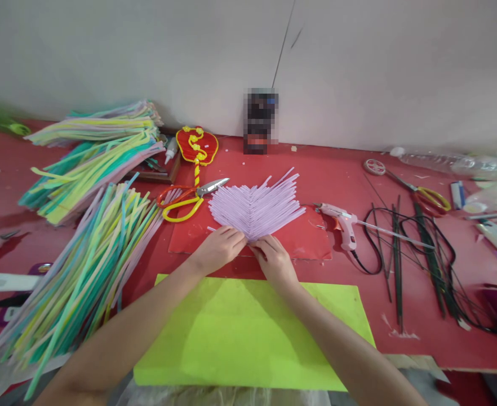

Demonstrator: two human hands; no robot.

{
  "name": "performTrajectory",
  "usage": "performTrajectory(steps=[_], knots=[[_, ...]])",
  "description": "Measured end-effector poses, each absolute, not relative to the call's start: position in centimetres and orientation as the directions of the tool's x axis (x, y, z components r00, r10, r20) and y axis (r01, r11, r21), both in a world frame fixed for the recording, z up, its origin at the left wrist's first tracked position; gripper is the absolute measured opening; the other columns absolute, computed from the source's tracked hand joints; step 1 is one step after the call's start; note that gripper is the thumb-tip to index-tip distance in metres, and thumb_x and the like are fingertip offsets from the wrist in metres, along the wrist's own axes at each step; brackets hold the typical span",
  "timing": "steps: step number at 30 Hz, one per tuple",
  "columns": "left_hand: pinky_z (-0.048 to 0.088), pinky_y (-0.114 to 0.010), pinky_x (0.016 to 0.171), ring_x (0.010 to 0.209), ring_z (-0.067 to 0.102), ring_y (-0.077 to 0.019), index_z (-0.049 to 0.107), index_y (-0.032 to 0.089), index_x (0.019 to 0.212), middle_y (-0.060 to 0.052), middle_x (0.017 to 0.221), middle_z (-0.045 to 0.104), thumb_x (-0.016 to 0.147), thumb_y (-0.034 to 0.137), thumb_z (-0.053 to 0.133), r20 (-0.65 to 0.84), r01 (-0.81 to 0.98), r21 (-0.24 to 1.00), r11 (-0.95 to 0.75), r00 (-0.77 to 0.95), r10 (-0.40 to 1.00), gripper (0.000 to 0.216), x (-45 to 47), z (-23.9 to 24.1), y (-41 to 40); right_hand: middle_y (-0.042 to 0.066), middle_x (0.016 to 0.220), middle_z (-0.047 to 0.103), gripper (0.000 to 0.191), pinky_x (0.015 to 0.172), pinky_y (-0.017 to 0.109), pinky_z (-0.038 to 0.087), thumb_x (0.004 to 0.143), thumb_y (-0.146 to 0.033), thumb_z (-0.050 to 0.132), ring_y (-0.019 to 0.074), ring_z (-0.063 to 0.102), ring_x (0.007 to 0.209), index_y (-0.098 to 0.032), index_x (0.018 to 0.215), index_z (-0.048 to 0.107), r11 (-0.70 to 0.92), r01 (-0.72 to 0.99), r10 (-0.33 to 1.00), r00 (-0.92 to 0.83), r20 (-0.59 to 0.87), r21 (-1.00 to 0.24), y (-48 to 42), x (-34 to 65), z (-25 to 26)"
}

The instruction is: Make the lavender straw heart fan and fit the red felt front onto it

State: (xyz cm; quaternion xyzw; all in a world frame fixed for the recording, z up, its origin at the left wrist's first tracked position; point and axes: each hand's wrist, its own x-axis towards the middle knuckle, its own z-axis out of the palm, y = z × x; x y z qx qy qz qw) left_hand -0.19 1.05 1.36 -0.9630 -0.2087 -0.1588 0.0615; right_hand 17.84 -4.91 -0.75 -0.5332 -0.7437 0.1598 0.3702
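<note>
A leaf-shaped piece of lilac pipe cleaners [254, 206] lies on a red board [311, 242], its stems slanting outward from a middle seam. At its near tip, my left hand [225, 248] presses in from the left with fingers closed together. From the right, my right hand [274, 256] pinches the same tip, and the fingertips of both hands almost meet. What sits right under the fingertips is hidden. Scissors with red and yellow handles [185, 203] lie just left of the piece. A pink glue gun [341, 223] with a clear glue stick rests to the right.
Bundles of coloured pipe cleaners [92, 270] cover the left side. A yellow-green sheet [248, 332] lies under my forearms. A red and yellow fan-shaped ornament [196, 148] and a pixelated device [260, 121] are at the back. On the right are dark stems [396, 265], cable and more scissors [430, 197].
</note>
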Motion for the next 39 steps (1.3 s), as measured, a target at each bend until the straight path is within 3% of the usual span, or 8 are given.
performTrajectory(steps=[6, 14, 19, 29, 39], knots=[[0.044, -0.032, 0.073, 0.078, 0.056, -0.0186, 0.06, 0.009, 0.091, -0.007, 0.081, 0.062, 0.093, 0.011, 0.04, 0.354, 0.423, -0.04, -0.905, 0.853, 0.383, 0.02, -0.3, 1.1, 1.2, 0.006, 0.082, 0.061, 0.017, 0.074, 0.034, 0.051, 0.09, -0.015, 0.048, 0.0201, 0.058, 0.079, -0.021, 0.085, 0.063, 0.373, 0.687, 0.914, -0.154, 0.376, -0.624, -4.9, 17.7, -0.3], [0.044, -0.031, 0.085, 0.091, 0.057, -0.0169, 0.059, 0.011, 0.102, -0.006, 0.094, 0.065, 0.094, 0.013, 0.039, 0.419, 0.408, 0.039, -0.912, 0.822, 0.386, 0.021, -1.4, 1.2, 1.6, 0.005, 0.088, 0.065, 0.013, 0.078, 0.029, 0.051, 0.089, -0.018, 0.051, 0.0172, 0.062, 0.084, -0.021, 0.09, 0.064, 0.316, 0.631, 0.933, -0.07, 0.353, -0.708, -4.9, 19.3, 0.0], [0.044, -0.031, 0.079, 0.087, 0.058, -0.0165, 0.061, 0.012, 0.098, -0.006, 0.094, 0.066, 0.095, 0.013, 0.038, 0.416, 0.43, 0.029, -0.902, 0.816, 0.402, 0.023, -2.0, 1.4, 1.7, 0.005, 0.086, 0.065, 0.014, 0.076, 0.03, 0.052, 0.09, -0.022, 0.051, 0.017, 0.063, 0.081, -0.021, 0.087, 0.066, 0.319, 0.627, 0.93, -0.062, 0.363, -0.711, -4.5, 20.4, 0.2], [0.044, -0.029, 0.077, 0.085, 0.058, -0.0158, 0.062, 0.013, 0.098, -0.006, 0.093, 0.066, 0.095, 0.014, 0.037, 0.38, 0.453, 0.068, -0.889, 0.812, 0.443, 0.025, -1.7, 1.4, 1.6, 0.005, 0.089, 0.067, 0.014, 0.079, 0.033, 0.052, 0.089, -0.02, 0.054, 0.0188, 0.061, 0.086, -0.022, 0.093, 0.067, 0.415, 0.675, 0.896, -0.185, 0.405, -0.61, -4.5, 18.8, -0.3], [0.046, -0.029, 0.076, 0.084, 0.06, -0.0162, 0.062, 0.012, 0.098, -0.006, 0.093, 0.066, 0.095, 0.014, 0.036, 0.375, 0.439, 0.119, -0.891, 0.811, 0.45, 0.026, -1.5, 1.2, 1.9, 0.005, 0.085, 0.065, 0.014, 0.076, 0.031, 0.051, 0.088, -0.015, 0.054, 0.018, 0.059, 0.082, -0.02, 0.088, 0.066, 0.424, 0.666, 0.891, -0.187, 0.413, -0.614, -4.2, 18.4, -0.5]])
